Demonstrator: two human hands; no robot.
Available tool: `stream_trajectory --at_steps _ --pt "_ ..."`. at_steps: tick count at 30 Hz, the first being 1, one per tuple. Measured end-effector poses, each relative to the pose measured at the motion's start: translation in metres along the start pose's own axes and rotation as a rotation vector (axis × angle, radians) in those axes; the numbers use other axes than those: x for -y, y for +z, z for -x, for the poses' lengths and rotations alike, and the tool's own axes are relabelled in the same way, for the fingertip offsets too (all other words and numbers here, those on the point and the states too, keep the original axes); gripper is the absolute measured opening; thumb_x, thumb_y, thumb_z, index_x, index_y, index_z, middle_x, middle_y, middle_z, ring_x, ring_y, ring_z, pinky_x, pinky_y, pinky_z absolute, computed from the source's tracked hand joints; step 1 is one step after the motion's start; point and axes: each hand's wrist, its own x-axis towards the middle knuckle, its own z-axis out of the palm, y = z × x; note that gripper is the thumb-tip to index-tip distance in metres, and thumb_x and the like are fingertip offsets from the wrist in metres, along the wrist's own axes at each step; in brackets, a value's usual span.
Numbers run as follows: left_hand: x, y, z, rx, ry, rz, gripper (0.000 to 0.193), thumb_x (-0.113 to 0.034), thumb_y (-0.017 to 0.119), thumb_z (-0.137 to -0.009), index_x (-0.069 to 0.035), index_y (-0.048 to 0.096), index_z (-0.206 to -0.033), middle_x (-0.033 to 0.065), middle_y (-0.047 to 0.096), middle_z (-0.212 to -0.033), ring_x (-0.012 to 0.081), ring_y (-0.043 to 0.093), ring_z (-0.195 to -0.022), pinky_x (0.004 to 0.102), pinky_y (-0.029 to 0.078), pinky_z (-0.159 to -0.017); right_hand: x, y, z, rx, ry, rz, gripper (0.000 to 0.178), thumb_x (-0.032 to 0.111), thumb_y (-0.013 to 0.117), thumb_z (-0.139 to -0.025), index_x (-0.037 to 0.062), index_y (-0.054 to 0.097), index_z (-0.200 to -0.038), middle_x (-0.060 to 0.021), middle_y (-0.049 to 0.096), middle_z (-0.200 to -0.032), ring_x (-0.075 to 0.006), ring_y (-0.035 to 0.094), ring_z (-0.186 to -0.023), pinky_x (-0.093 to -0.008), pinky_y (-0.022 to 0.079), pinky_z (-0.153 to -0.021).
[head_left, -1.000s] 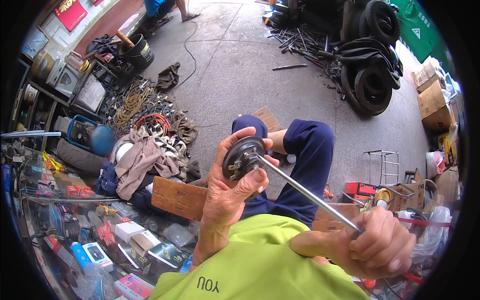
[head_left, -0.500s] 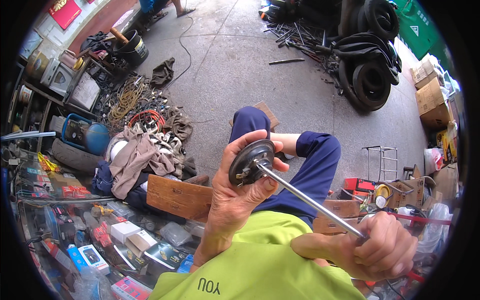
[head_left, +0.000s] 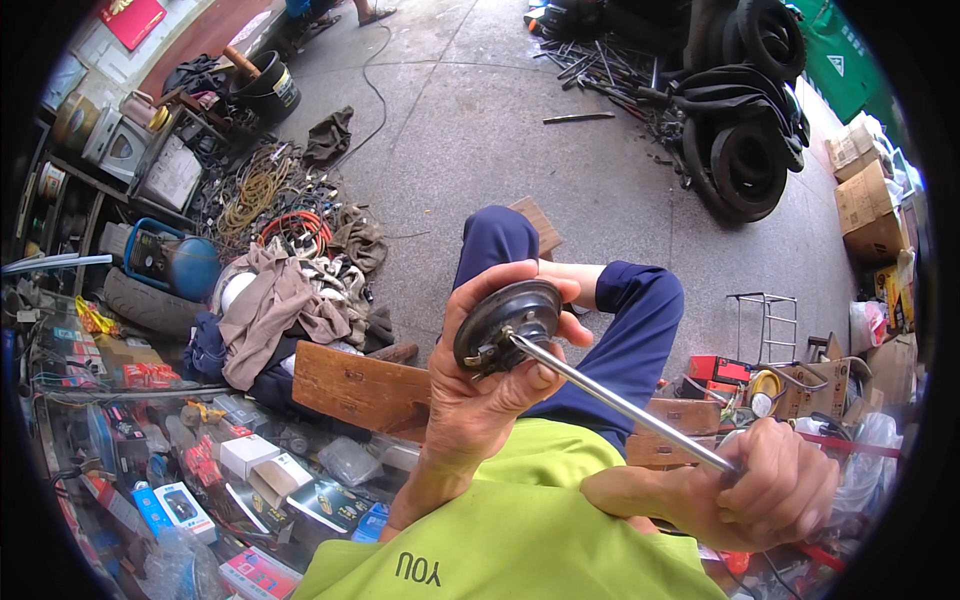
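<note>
A round black horn, the disc kind fitted to scooters, rests tilted in my left hand. Its back, with small metal terminals, faces me. The fingers wrap its far rim while the thumb presses near the lower edge. My right hand is closed round the handle of a screwdriver, hiding most of that handle. The long steel shaft runs up and leftward, its tip touching the middle of the horn's back. Both hands are above my lap, over the blue trousers.
At left, a glass-topped counter bears small boxes and plastic bags. Cloths and tangled cables lie beyond it. Tyres are stacked far right; a red box and small metal rack stand nearer. A wooden bench is under me.
The horn has tipped slightly in my left hand, its back turning a little away. The screwdriver tip stays at its middle, and my right hand has shifted only slightly.
</note>
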Motion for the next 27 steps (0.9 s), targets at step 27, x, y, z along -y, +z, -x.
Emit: stream_trajectory --at_steps 27 --pt "-0.030 -0.042 -0.002 -0.169 0.267 -0.389 0.066 0.014 0.055 -0.079 -0.004 0.035 -0.139 0.0174 0.049 -0.131 0.0203 0.059 -0.110 0.0258 0.050 -0.086 -0.045 0.017 -0.029 -0.019 -0.016 1.790 0.059 0.058 0.049 -0.093 -0.0008 0.050 -0.088 -0.0050 0.040 -0.074 -0.0102 0.042 -0.061 -0.0231 0.031 -0.050"
